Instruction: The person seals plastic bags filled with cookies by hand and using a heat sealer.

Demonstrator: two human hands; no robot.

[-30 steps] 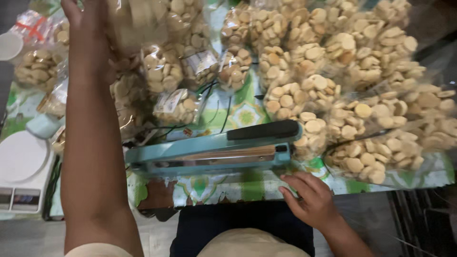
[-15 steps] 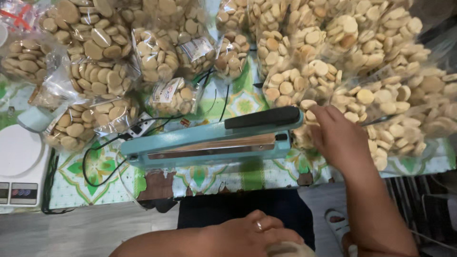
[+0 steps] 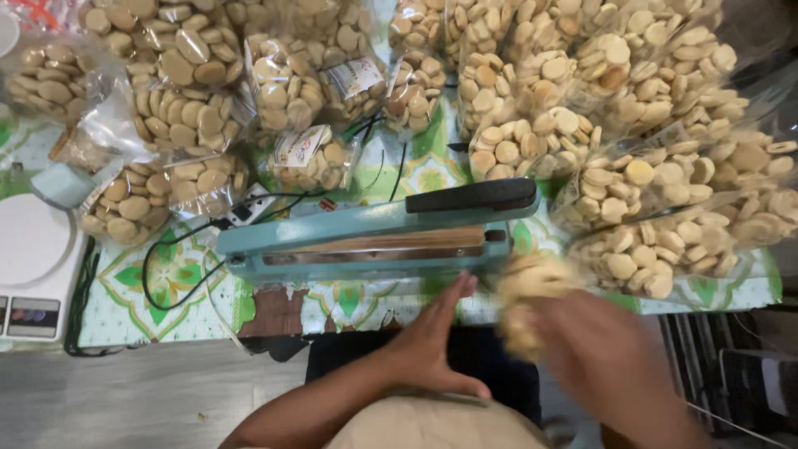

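Blurred beige cookies fill the bag [image 3: 525, 293] at the lower right of the frame; its long axis runs about upright, top toward the teal sealer [image 3: 374, 237]. The right hand [image 3: 607, 366] grips it from below. The left hand [image 3: 436, 337], open and flat, lies just left of the bag.

1. Teal heat sealer [image 3: 374, 241] sits across the patterned tablecloth [image 3: 158, 283], its black-handled arm down.
2. Left hand [image 3: 432, 341] is flat and open just in front of the sealer, fingers pointing at it.
3. Right hand [image 3: 607, 366] is a blur, gripping a bag of round biscuits [image 3: 528, 287] near the sealer's right end.
4. Piles of filled biscuit bags [image 3: 632, 183] behind, white kitchen scale [image 3: 33, 258] far left.
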